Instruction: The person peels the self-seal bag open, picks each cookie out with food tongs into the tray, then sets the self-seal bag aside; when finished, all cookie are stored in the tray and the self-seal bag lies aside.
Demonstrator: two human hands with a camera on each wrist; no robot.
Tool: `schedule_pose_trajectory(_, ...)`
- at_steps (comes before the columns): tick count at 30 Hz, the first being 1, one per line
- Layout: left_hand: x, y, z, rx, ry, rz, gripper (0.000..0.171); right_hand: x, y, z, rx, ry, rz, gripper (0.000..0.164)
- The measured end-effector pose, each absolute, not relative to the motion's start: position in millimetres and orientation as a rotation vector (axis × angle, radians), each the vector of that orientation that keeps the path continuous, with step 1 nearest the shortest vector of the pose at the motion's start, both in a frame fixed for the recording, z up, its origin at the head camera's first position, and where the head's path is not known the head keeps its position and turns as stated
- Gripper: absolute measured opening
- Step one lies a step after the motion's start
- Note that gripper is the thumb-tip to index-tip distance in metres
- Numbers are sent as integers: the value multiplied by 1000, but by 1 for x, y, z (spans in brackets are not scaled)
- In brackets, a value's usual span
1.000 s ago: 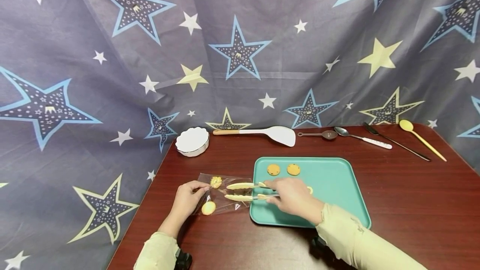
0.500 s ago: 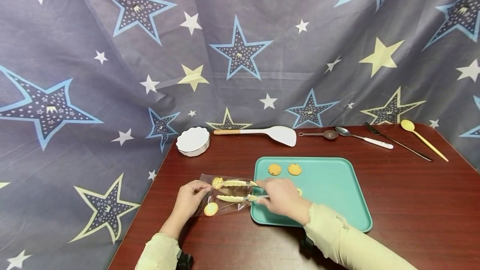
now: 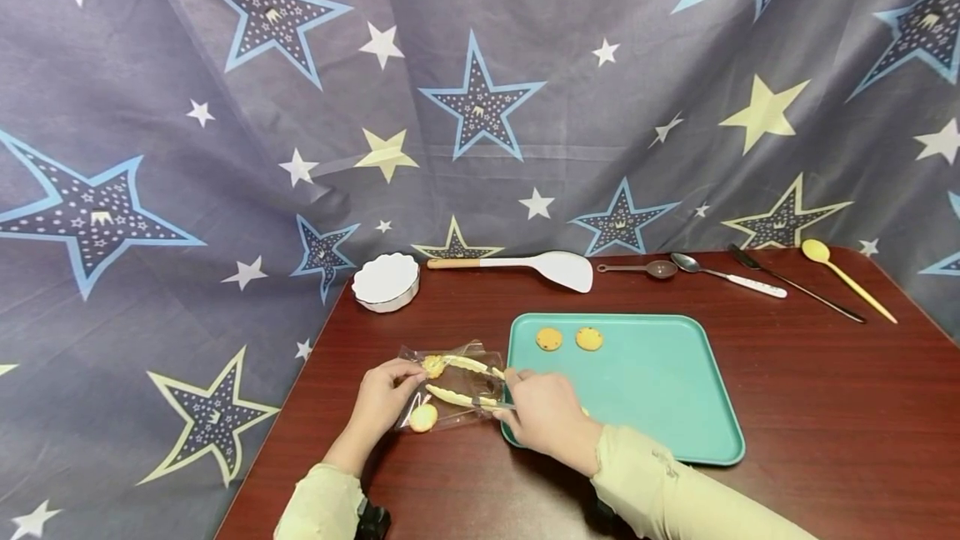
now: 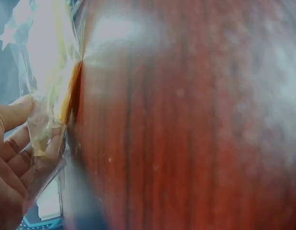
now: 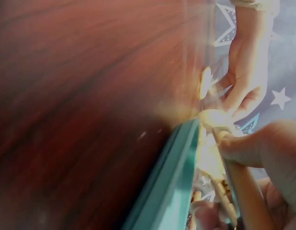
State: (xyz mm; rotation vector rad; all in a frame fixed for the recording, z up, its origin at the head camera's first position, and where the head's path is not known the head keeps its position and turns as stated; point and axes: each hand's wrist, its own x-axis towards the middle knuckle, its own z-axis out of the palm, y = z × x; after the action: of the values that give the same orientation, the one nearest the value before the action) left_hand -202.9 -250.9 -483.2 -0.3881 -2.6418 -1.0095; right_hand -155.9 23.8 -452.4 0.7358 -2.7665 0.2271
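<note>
In the head view my left hand [image 3: 384,400] pinches the near-left edge of a clear plastic bag [image 3: 459,420] lying on the table. Two cookies show at the bag: a flower-shaped cookie [image 3: 432,366] close to my fingertips and a round pale cookie [image 3: 423,417] below it. My right hand [image 3: 551,419] grips cream-tipped tongs [image 3: 456,397] at the tray's left edge. The tongs' arms are spread and reach into the bag, one tip beside the flower-shaped cookie. In the left wrist view, bag film [image 4: 42,103] lies between thumb and fingers.
A teal tray [image 3: 652,382] bears two round cookies [image 3: 568,339]; a yellow piece beside my right wrist is mostly hidden. Along the back lie a white fluted dish [image 3: 386,283], a white spatula [image 3: 558,270], a brown measuring spoon [image 3: 656,270] and several long-handled utensils.
My right hand has moved left with the tongs, whose tips now lie further into the bag. The bag's right end has lifted around them. My left hand stays nearly still.
</note>
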Motion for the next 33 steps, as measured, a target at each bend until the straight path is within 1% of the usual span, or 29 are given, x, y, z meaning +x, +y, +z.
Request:
schedule_pose_trajectory(4,-204,-249,-483,-422,-2618,-974,2,-154,17,-448,697,-2807,225,50)
schedule_pose_trajectory(8,-205,-249,-483,-429,-2609,-955,6,-156,13,-445,694,-2837,253,49)
schedule_pose_trajectory(14,-206,-250,-484,-416,-2623,-953,3,-163,12,-446,682,-2832,242,44)
schedule_pose_trajectory(18,-206,-251,-485,-413,-2615,-989,6,-165,12,-446,689,-2818,228,39)
schedule_pose_trajectory(26,-204,-252,-484,-386,-2617,-1004,7,-167,18,-446,719,-2816,272,33)
schedule_pose_trajectory(28,-204,-252,-485,-371,-2623,-1011,5,-166,21,-446,732,-2809,291,32)
schedule_pose_trajectory(31,-203,-252,-484,-358,-2627,-1031,3,-165,26,-446,753,-2806,335,32)
schedule_pose_trajectory(33,-203,-252,-483,-350,-2629,-1037,5,-163,31,-445,770,-2803,357,34)
